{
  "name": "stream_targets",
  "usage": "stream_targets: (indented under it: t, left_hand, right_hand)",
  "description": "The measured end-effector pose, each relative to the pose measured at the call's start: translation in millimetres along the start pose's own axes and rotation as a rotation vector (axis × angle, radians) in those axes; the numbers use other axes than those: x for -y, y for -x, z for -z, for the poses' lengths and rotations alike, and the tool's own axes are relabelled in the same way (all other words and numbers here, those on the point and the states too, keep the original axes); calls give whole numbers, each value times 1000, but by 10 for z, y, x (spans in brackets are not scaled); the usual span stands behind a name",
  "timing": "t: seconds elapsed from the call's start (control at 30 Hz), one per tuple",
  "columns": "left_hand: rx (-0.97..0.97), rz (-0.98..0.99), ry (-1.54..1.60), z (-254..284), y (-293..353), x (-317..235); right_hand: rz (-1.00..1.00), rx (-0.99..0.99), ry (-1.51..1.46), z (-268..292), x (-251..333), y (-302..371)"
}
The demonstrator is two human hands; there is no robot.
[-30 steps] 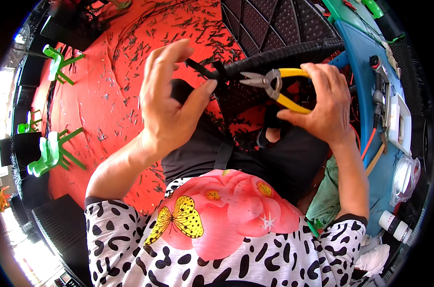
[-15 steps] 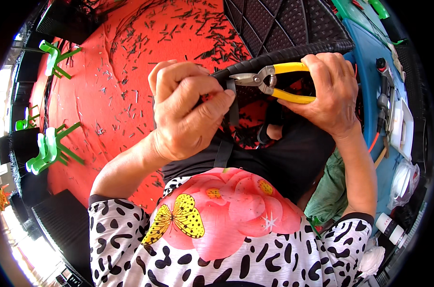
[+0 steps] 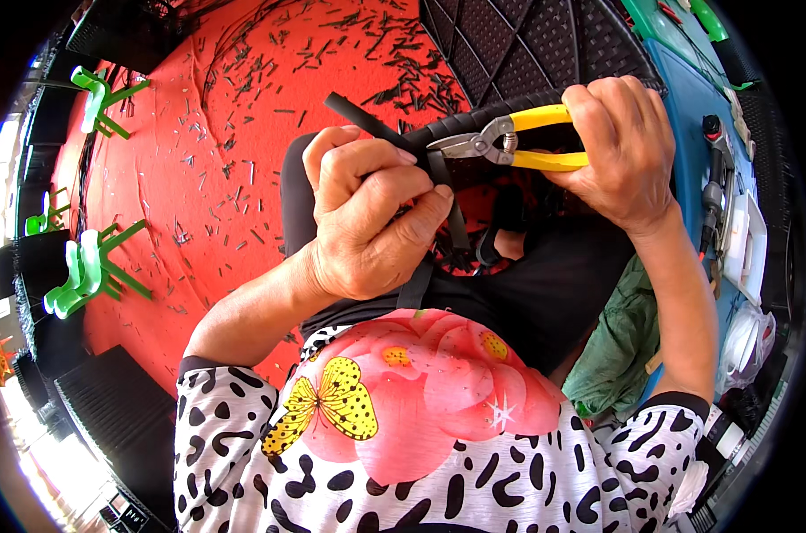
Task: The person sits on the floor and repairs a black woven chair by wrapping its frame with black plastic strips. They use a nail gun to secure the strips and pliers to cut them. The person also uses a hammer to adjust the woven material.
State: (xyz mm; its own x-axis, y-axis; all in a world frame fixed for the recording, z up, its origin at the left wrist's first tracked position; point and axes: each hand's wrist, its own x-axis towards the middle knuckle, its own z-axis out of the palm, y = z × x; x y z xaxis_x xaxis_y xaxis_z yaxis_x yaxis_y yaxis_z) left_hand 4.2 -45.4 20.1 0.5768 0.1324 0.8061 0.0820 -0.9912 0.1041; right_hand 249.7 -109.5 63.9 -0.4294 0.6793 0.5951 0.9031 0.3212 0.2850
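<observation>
My right hand (image 3: 620, 151) is wrapped round the yellow handles of a pair of spring-loaded snips (image 3: 492, 145). Their metal blades point left and meet a flat black strip (image 3: 449, 200) beside my left fingers. My left hand (image 3: 372, 213) is closed, pinching the strip against a black bar. One bare end of that bar (image 3: 357, 115) sticks out past my left knuckles, up and to the left. Rightward it runs into the strip-wrapped rim (image 3: 487, 115) of a black woven panel (image 3: 527, 53). My fingers hide part of the strip.
Black offcuts (image 3: 412, 75) lie scattered over the red floor (image 3: 216, 178). Green stands (image 3: 92, 275) line the left side. On the right, a blue table (image 3: 687, 98) bears a tool (image 3: 714, 182) and a white tray (image 3: 747, 240). Green cloth (image 3: 611, 346) lies beside my right leg.
My left hand has shifted right, and the bar's end now shows beyond its fingers. My right hand has risen slightly, and the snips' handles are closer together.
</observation>
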Motion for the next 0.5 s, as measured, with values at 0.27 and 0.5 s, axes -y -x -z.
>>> stream_targets:
  t: [0.27,0.5]
  left_hand:
    - [-17,-28,-26,101,-25,-9]
    - [28,-67,-8,114,-10,7]
  right_hand:
    - [31,16,-96,-14,-80,23]
    - [-8,-2,-43,73,-74,162]
